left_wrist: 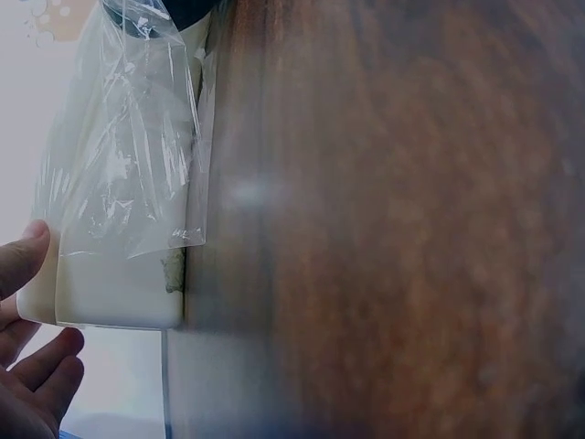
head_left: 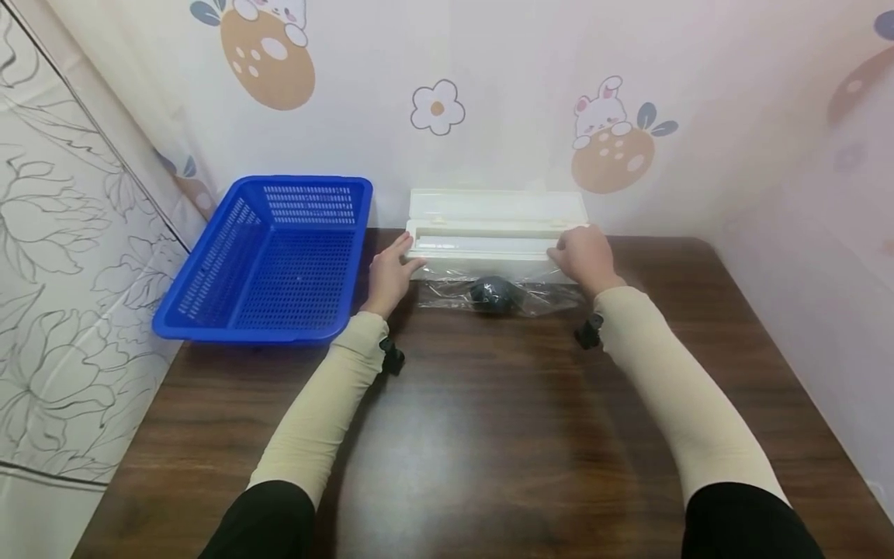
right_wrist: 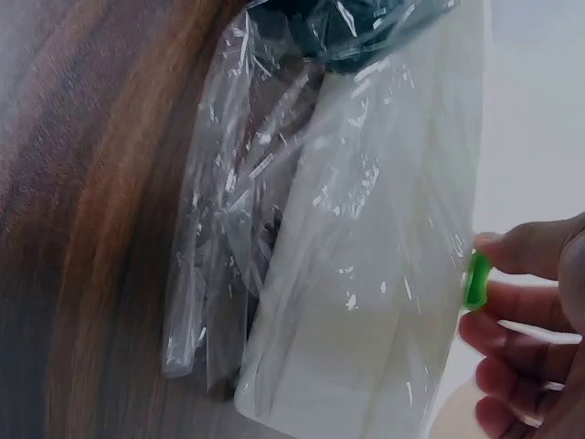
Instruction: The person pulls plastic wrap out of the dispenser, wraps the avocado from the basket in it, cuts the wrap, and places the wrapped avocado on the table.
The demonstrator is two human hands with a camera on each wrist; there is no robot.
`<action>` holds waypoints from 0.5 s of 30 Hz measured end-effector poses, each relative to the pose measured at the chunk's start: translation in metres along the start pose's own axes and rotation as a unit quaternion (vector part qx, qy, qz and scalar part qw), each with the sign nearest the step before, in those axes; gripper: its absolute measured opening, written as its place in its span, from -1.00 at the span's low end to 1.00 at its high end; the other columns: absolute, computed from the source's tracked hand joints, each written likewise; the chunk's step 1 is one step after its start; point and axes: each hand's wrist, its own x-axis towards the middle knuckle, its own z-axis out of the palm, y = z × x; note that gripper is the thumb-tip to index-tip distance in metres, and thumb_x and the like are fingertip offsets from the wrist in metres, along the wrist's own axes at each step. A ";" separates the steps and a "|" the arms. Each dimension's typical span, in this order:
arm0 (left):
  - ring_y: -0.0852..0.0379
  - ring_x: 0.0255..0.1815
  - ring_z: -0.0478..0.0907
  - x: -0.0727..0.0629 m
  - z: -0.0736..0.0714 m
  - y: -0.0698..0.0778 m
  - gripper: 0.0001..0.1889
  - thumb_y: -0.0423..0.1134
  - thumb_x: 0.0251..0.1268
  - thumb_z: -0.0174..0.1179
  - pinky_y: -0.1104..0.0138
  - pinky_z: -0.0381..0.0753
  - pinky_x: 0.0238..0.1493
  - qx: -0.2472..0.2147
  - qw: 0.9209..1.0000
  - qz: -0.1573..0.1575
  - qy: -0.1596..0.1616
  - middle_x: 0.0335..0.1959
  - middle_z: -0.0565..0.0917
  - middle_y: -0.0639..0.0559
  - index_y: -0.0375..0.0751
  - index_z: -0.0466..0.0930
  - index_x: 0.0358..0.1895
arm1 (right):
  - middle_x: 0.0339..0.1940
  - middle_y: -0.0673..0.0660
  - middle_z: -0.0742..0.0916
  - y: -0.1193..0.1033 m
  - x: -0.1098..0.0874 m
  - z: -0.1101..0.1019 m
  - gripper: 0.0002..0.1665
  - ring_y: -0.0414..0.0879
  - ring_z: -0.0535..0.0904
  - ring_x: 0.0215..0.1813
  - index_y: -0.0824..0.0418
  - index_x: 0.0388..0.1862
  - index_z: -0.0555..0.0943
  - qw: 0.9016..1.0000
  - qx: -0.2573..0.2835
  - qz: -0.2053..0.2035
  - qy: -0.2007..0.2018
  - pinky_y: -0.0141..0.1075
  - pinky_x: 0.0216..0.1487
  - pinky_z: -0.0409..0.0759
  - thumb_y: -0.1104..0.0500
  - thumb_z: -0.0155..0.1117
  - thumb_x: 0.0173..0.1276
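A white cling film dispenser [head_left: 489, 266] lies at the back of the table with its lid [head_left: 497, 206] raised. My left hand [head_left: 389, 278] holds its left end, thumb at the top edge and fingers round the end. In the right wrist view, my right hand [right_wrist: 535, 320] pinches a small green slide cutter [right_wrist: 476, 280] between thumb and index finger on the dispenser's top edge. Clear cling film [head_left: 447, 293] hangs over the front onto the table. Under the film, against the dispenser's front, sits a dark, round, ball-like thing [head_left: 493, 294].
A blue plastic basket [head_left: 254, 335] with slotted walls stands left of the dispenser, close to my left forearm. Behind the table hangs a patterned curtain [head_left: 503, 93]. Brown wooden tabletop [head_left: 475, 435] stretches between my forearms.
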 end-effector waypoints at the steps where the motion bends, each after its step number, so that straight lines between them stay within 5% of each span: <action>1: -0.02 0.40 0.39 0.000 0.000 0.000 -0.40 -0.05 0.21 0.32 0.09 0.33 0.43 0.000 1.000 0.000 0.000 0.38 0.46 0.09 -0.13 0.46 0.32 | -0.81 0.12 0.50 0.004 -0.001 -0.001 -0.58 0.08 0.36 -0.55 0.27 -0.83 0.45 1.000 -0.002 0.010 0.000 -0.15 -0.46 0.31 0.18 0.13 0.21; 4: -0.02 0.39 0.40 0.000 0.000 0.001 -0.40 -0.05 0.20 0.34 0.08 0.34 0.41 -0.002 1.000 0.001 0.003 0.37 0.47 0.08 -0.14 0.48 0.31 | -0.79 0.12 0.51 0.021 -0.003 -0.005 -0.59 0.06 0.36 -0.57 0.26 -0.84 0.45 0.999 0.013 0.038 -0.004 -0.17 -0.50 0.29 0.17 0.11 0.18; 9: -0.04 0.39 0.41 0.000 0.001 0.000 -0.40 -0.07 0.18 0.35 0.06 0.36 0.39 -0.002 1.000 0.005 0.006 0.36 0.48 0.09 -0.15 0.49 0.29 | -0.30 0.37 0.75 0.036 -0.012 -0.011 -0.64 0.21 0.56 -0.28 0.43 -0.36 0.72 0.995 0.067 0.074 -0.016 0.05 -0.15 0.49 0.12 0.20 0.24; 15: -0.06 0.39 0.39 0.000 0.000 0.000 -0.41 -0.09 0.18 0.34 0.02 0.30 0.43 -0.008 1.000 0.010 0.006 0.36 0.47 0.08 -0.17 0.49 0.29 | -0.75 0.13 0.47 0.038 -0.016 -0.012 -0.46 0.09 0.35 -0.54 0.32 -0.73 0.42 0.994 0.053 0.092 -0.002 -0.13 -0.48 0.29 -0.03 0.27 0.26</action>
